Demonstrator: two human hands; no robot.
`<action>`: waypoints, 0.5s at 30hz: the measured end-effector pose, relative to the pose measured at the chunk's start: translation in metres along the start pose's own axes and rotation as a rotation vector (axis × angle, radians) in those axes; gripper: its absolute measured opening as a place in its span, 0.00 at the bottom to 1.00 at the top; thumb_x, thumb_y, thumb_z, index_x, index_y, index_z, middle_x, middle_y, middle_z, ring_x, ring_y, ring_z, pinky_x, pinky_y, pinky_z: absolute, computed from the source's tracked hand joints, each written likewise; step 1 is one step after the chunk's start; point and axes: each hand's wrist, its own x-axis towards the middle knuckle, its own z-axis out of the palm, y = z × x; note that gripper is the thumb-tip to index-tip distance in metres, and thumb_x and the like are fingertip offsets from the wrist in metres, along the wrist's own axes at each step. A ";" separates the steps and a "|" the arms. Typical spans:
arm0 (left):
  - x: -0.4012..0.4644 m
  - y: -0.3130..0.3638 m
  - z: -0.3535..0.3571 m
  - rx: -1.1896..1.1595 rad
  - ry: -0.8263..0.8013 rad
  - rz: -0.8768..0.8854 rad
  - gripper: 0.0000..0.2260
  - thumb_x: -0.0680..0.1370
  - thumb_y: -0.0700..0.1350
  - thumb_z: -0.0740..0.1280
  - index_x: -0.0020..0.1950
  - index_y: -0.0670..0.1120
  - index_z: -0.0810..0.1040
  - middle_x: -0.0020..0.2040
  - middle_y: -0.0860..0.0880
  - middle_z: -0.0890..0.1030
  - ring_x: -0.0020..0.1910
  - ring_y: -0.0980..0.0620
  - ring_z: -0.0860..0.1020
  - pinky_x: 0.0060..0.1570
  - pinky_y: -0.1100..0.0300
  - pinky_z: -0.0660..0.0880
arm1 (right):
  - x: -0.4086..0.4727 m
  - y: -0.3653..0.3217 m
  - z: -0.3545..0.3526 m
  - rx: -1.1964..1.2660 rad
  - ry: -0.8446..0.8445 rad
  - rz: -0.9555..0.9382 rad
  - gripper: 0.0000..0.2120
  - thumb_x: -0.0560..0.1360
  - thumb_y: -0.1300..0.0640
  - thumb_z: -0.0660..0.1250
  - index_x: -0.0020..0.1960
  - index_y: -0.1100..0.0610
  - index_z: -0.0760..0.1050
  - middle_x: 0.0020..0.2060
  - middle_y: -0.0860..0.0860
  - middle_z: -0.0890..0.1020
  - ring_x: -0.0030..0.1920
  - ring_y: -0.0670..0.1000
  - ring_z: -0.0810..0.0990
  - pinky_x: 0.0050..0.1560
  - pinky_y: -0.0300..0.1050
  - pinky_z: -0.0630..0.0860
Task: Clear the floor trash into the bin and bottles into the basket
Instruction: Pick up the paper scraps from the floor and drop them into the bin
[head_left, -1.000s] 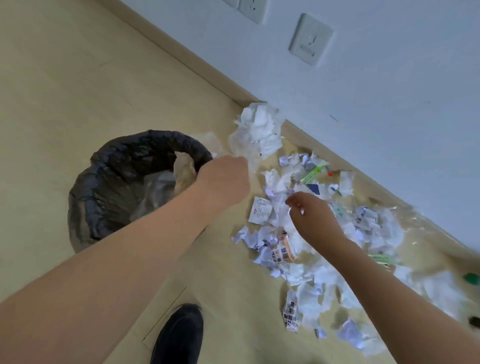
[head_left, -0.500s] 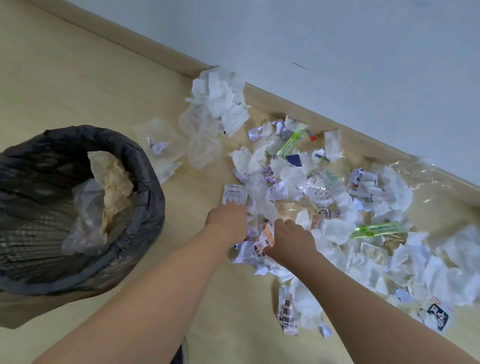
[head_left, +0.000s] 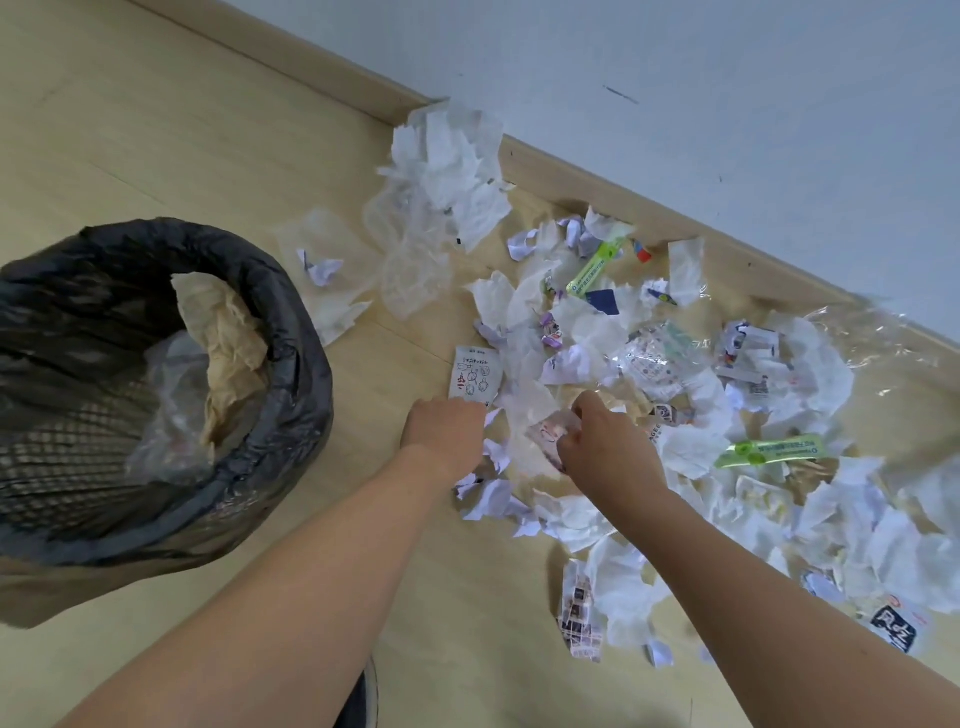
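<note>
A heap of crumpled white paper and wrappers (head_left: 691, 395) covers the wooden floor along the wall. At left stands a mesh bin (head_left: 291, 374) lined with a black bag, holding brown paper and clear plastic. My left hand (head_left: 441, 434) reaches down onto scraps at the heap's near-left edge, just below a small printed slip (head_left: 475, 375); its fingers are hidden. My right hand (head_left: 605, 449) grips a wad of crumpled paper (head_left: 548, 434) in curled fingers. No bottles or basket are in view.
A large white tissue wad (head_left: 452, 161) and clear plastic film (head_left: 410, 260) lie near the baseboard (head_left: 727, 244). Green wrappers (head_left: 763, 449) sit in the pile. A dark shoe tip (head_left: 358, 701) shows at the bottom edge. Bare floor (head_left: 156, 130) spreads behind the bin.
Both hands dropped from near the bin down to the heap. The left hand settled onto scraps at the heap's edge; the right gathered paper into its fingers. The view tilted downward.
</note>
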 end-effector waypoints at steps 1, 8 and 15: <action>-0.001 0.000 0.000 -0.027 0.024 -0.015 0.06 0.80 0.45 0.60 0.54 0.48 0.74 0.52 0.48 0.79 0.50 0.46 0.77 0.43 0.57 0.65 | 0.000 0.001 -0.001 0.004 0.026 -0.014 0.05 0.76 0.61 0.59 0.51 0.57 0.66 0.30 0.48 0.69 0.33 0.55 0.70 0.27 0.44 0.59; -0.014 -0.007 -0.020 -0.726 -0.014 -0.184 0.06 0.79 0.41 0.55 0.42 0.45 0.64 0.40 0.44 0.75 0.35 0.47 0.69 0.36 0.56 0.66 | -0.002 0.004 -0.014 0.025 0.134 -0.028 0.06 0.82 0.58 0.53 0.48 0.57 0.67 0.35 0.51 0.74 0.35 0.57 0.73 0.32 0.47 0.66; -0.044 -0.031 -0.088 -1.199 0.037 -0.218 0.11 0.82 0.41 0.52 0.58 0.42 0.72 0.41 0.47 0.81 0.31 0.52 0.74 0.34 0.61 0.71 | -0.006 -0.042 -0.059 0.345 0.244 -0.007 0.08 0.82 0.55 0.55 0.49 0.57 0.69 0.35 0.53 0.77 0.36 0.56 0.76 0.36 0.52 0.74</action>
